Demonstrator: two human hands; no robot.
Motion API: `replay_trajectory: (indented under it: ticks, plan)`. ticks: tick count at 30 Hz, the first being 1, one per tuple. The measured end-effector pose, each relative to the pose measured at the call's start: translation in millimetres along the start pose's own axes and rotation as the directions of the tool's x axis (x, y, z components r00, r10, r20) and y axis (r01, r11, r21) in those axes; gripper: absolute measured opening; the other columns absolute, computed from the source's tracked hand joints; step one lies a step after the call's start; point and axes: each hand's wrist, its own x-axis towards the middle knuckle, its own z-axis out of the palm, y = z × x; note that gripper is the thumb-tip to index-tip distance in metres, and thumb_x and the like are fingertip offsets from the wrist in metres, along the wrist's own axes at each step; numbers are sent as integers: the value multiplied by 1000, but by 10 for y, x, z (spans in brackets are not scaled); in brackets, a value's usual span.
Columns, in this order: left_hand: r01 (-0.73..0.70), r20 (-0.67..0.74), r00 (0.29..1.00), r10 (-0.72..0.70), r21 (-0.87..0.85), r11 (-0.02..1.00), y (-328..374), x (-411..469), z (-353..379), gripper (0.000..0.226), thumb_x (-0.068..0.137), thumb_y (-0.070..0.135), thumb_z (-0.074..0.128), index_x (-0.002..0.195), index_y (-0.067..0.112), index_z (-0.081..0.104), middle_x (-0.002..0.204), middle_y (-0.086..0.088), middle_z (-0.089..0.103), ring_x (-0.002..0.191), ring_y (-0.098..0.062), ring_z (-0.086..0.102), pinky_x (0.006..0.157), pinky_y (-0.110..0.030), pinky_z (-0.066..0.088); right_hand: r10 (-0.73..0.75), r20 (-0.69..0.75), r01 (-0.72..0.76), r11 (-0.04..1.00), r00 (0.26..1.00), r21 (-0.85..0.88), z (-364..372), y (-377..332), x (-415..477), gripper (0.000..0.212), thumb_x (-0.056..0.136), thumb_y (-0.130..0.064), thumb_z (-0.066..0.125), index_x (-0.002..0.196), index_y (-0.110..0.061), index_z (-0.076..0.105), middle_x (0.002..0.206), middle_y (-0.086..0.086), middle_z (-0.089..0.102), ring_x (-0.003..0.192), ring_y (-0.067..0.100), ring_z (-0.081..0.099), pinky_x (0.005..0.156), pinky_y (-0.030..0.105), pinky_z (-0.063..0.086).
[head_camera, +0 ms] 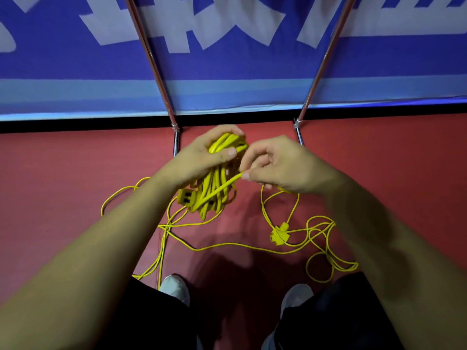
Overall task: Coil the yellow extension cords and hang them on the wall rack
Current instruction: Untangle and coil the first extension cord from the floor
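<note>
At the far left, a slack loop of loose cord (pixel 118 190) lies on the red floor (pixel 63 173) and trails back toward the person's white shoes (pixel 175 286). The left hand (pixel 202 157) is held over the floor with its fingers and thumb wrapped round the top of the yellow coil (pixel 217 180). The turns of the coil hang down from that grip, long axis near vertical, and a yellow socket block (pixel 187 197) dangles at the lower left of the bundle.

The next move likely turns on the free strand (pixel 219 189). It slants from low on the coil up and to the right, into the right hand (pixel 280 165), which pinches it between thumb and forefinger just beside the left thumb. The right hand is thus the feeding hand, and the next turn would have to pass leftward over the bundle.

Below and to the right of that hand, more cord drops to a star-shaped outlet block (pixel 279 234) on the floor, and tangled loops lie beyond it (these could snag as slack is drawn up).

Behind the hands, two metal poles (pixel 154 64) cross a blue banner (pixel 227 72). I cannot make out a wall rack.
</note>
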Motion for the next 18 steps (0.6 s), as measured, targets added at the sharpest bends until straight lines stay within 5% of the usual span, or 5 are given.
replay_trajectory:
  ticks: [4, 9, 13, 18]
  plan:
    - [45, 223, 974, -51, 31, 998, -32, -20, 40, 77, 69, 53, 84, 131, 25, 50, 115, -2, 64, 101, -16, 61, 89, -30, 52, -76, -166, 59, 993, 983, -107, -87, 62, 35, 21, 76, -11, 82, 75, -10, 61, 51, -4, 52, 49, 9, 42, 48, 22, 36]
    - [93, 230, 968, -102, 49, 994, 14, -6, 113, 59, 84, -7, 72, 130, 20, 49, 82, 3, 62, 68, -14, 60, 62, -23, 52, -112, -245, 39, 958, 963, -285, -154, 131, 81, 25, 71, -25, 86, 73, -16, 63, 58, -7, 57, 55, 4, 47, 56, 31, 43]
    - [66, 185, 982, -25, -218, 974, 14, -14, 110, 55, 79, -6, 68, 124, 21, 52, 81, -8, 58, 57, -20, 53, 57, -28, 49, -105, -262, 87, 993, 959, -79, -178, 151, 101, 17, 76, -14, 82, 77, -12, 65, 68, 1, 63, 63, 6, 55, 63, 27, 47]
    - [29, 83, 996, 22, -572, 819, 29, 21, 107, 54, 75, 0, 61, 124, 19, 49, 83, -12, 62, 53, -18, 48, 58, -28, 45, -93, -272, 161, 958, 958, 239, -195, 166, 103, 10, 87, -2, 68, 94, -8, 64, 87, 22, 68, 79, 23, 65, 81, 45, 55]
